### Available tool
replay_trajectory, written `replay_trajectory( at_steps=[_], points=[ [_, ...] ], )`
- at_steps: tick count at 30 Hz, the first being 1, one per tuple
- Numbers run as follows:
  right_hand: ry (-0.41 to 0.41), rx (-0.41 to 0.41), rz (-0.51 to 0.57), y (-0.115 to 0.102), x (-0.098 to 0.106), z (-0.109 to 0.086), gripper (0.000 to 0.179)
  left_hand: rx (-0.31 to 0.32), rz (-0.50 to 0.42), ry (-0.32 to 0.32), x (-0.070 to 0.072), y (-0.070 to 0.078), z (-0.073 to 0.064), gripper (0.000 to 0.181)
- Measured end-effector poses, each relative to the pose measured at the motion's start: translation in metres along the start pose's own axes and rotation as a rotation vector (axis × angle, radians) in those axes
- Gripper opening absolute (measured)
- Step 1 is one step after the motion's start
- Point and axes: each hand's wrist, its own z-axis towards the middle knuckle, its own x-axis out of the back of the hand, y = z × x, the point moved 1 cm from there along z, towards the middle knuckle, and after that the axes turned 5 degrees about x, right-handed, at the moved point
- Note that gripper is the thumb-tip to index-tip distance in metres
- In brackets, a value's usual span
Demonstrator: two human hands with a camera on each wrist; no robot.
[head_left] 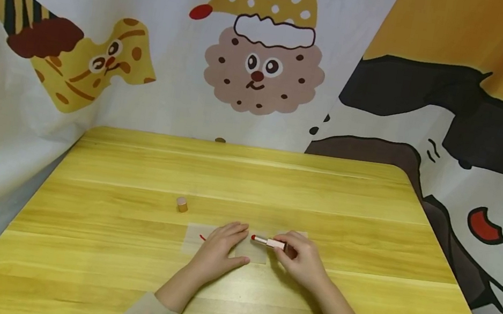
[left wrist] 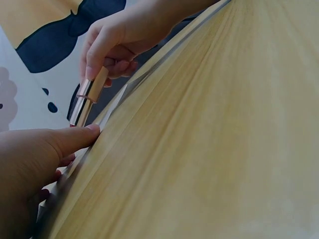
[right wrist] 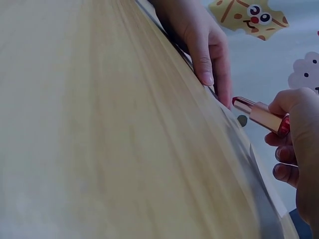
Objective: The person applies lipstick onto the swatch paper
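Your right hand [head_left: 302,257] is pinching the uncapped lipstick [head_left: 269,242] over the middle paper [head_left: 256,254]; your left hand [head_left: 222,247] is lying with fingers extended. Left paper [head_left: 191,242] is already bearing a red stroke [head_left: 202,237]; middle is showing none.

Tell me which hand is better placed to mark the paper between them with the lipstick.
Right, probably: the right hand holds the lipstick, its red tip over that paper, while the left hand rests at the paper's left side.

Lipstick [head_left: 275,243] is showing red-tipped rose-gold; tabletop [head_left: 248,181] is displaying yellow woodgrain; curtain [head_left: 261,93] is bearing multicoloured cartoon prints.
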Motion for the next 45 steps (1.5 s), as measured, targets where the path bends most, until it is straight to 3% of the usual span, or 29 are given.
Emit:
replay_trajectory(
  at_steps=[16, 31, 45],
  points=[
    [-0.075, -0.035, -0.02, -0.002, -0.004, 0.001, 0.016, 0.002, 0.004, 0.006, -0.002, -0.002, 0.0, 0.063],
    [-0.1, 0.022, -0.059, -0.006, -0.004, 0.004, 0.016, 0.0, 0.01, 0.017, -0.003, -0.001, -0.001, 0.063],
    [-0.163, -0.008, -0.058, -0.011, -0.002, 0.012, 0.013, 0.009, 0.002, 0.004, 0.0, 0.001, -0.001, 0.063]
  ],
)
